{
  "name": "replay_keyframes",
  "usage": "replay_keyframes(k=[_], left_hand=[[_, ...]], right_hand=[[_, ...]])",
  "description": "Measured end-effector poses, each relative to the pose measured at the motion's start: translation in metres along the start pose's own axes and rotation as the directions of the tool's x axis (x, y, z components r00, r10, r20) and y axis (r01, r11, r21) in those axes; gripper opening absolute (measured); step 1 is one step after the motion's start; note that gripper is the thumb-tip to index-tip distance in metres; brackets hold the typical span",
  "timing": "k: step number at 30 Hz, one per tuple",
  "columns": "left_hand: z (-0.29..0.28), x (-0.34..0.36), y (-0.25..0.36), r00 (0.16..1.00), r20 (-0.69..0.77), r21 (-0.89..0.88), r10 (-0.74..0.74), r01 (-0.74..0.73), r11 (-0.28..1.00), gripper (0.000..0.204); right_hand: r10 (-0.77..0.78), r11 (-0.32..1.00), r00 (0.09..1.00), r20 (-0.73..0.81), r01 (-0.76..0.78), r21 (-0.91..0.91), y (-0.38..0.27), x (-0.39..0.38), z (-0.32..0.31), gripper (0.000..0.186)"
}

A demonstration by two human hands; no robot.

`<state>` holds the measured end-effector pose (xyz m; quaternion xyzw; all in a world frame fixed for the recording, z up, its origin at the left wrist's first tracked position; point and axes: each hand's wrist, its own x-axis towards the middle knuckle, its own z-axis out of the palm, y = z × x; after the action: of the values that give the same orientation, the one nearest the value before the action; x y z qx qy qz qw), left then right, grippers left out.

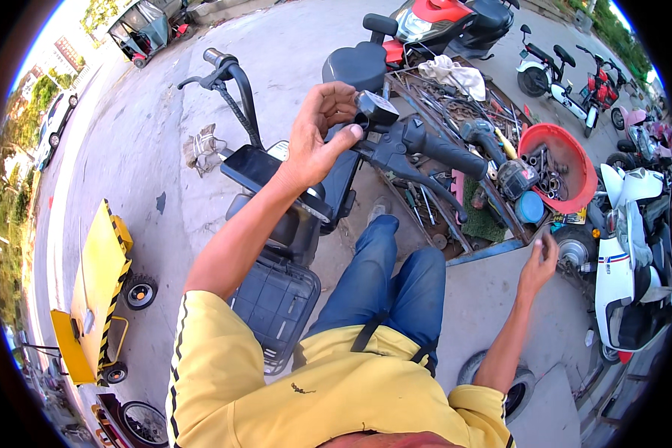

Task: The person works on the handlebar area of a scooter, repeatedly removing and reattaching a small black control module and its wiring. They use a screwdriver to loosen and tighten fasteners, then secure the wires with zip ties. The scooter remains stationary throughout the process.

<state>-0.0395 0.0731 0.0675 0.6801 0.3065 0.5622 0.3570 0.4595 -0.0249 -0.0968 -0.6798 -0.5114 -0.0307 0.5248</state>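
Note:
My left hand (315,138) is raised over the handlebar of a black electric scooter. Its curled fingers and thumb close at the left side of a small black box-shaped part (378,109). Just right of that part are the black handlebar grip (452,154) and its brake lever (433,185). On the left, the other grip (215,57) stands free of my hands. My right hand (537,267) hangs lower right, slightly blurred, fingertips drawn together; whatever they hold is too small to name. It is nearest to a metal tool tray (485,251).
Loose tools, a cordless power tool (493,149) and a red bowl (584,183) of metal parts crowd the tray. A black basket (276,306) sits beside my legs. Parked scooters (623,261) line the right; a yellow cart (97,284) stands left. A tyre (521,388) lies behind my right arm.

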Motion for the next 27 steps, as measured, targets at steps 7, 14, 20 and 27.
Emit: replay_keyframes(k=[7, 14, 20, 27], left_hand=[[-0.001, 0.007, -0.003, 0.998, 0.052, -0.041, -0.032, 0.034, 0.999, 0.052], [-0.001, 0.002, 0.011, 1.000, 0.007, 0.025, 0.008, -0.008, 1.000, 0.052], [0.000, -0.008, 0.024, 0.980, -0.137, 0.135, 0.145, -0.126, 0.983, 0.047], [-0.018, -0.025, -0.005, 0.985, -0.073, 0.209, -0.157, 0.169, 0.963, 0.056]], right_hand=[[0.458, 0.869, 0.883, 0.101, -0.468, 0.159, 0.053, -0.164, -0.024, 0.033], [0.455, 0.880, 0.871, 0.186, -0.472, 0.054, 0.032, -0.218, -0.040, 0.032], [0.370, 0.919, 0.918, 0.146, -0.384, 0.089, 0.006, -0.193, -0.054, 0.031], [0.256, 0.955, 0.963, 0.081, -0.265, 0.134, -0.013, -0.158, -0.058, 0.029]])
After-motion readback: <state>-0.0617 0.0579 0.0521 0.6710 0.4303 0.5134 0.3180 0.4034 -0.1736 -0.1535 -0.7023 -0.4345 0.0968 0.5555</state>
